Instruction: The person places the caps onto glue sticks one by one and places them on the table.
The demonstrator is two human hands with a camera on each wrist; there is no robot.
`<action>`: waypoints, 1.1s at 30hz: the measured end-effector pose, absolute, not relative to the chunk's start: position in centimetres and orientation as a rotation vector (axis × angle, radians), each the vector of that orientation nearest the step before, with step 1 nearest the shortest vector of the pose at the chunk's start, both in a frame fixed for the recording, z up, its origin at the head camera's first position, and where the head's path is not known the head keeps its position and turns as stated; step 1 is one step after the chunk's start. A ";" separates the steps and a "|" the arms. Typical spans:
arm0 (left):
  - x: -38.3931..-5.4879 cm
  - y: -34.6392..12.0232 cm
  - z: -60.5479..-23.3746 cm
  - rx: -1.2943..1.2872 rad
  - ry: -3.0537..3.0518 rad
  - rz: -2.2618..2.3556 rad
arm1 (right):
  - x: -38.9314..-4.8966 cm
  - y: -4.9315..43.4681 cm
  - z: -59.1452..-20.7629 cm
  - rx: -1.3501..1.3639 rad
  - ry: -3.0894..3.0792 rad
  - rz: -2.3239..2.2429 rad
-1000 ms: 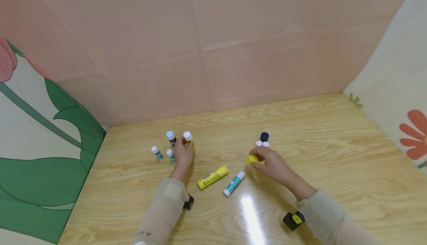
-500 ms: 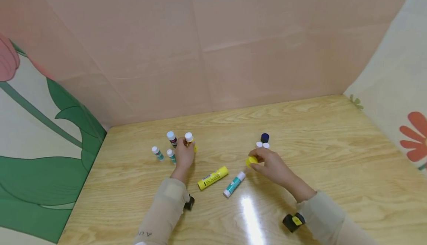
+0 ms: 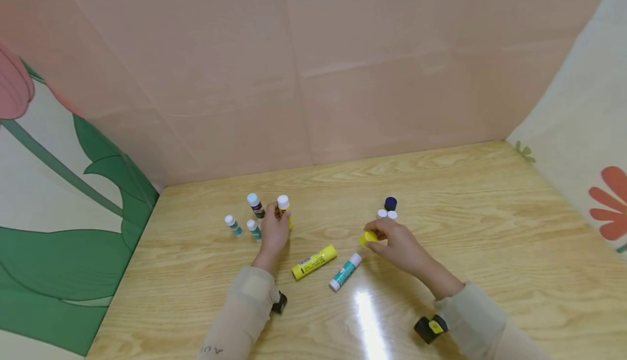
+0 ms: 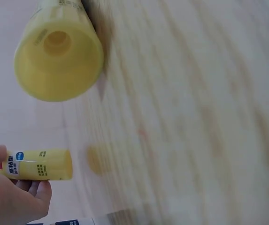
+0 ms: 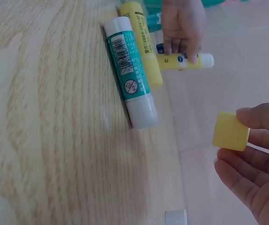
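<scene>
My left hand (image 3: 275,233) grips a yellow glue stick (image 3: 284,203) by its side, white end up. In the left wrist view that glue stick (image 4: 45,164) has its yellow base close over the table. My right hand (image 3: 399,243) pinches a small yellow cap (image 3: 368,238) between thumb and fingers, just above the table; the cap (image 5: 231,131) shows whole in the right wrist view. Left of my left hand stand a dark-labelled glue stick (image 3: 256,206) and two small teal glue sticks, one outer (image 3: 233,225) and one nearer (image 3: 254,230), all white-topped.
Between my hands a capped yellow glue stick (image 3: 314,262) and a teal glue stick (image 3: 345,272) lie on the wooden table (image 3: 465,207). Beyond my right hand sit a dark blue cap (image 3: 390,203) and two white caps (image 3: 382,214). A pinkish sheet (image 3: 313,77) rises behind the table.
My left hand has shifted slightly right with the yellow glue stick, widening its gap from the dark-labelled one. My right hand stays nearly in place, still pinching the yellow cap.
</scene>
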State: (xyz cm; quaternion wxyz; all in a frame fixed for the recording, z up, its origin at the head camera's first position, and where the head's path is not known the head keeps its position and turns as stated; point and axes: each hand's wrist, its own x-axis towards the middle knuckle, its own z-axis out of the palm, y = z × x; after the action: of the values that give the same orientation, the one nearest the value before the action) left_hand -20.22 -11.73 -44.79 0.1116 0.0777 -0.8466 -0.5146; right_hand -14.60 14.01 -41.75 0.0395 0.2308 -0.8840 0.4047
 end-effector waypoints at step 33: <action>-18.0 -9.6 -43.0 -0.004 -2.577 -1.505 | -14.3 13.7 -41.2 0.690 -2.677 1.269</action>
State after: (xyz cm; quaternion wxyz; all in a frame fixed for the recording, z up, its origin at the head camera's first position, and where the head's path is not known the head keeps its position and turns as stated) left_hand -17.99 -9.57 -43.03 0.0786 -0.0013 -0.8609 -0.5027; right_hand -14.31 13.65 -41.23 0.0500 0.2265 -0.8790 0.4167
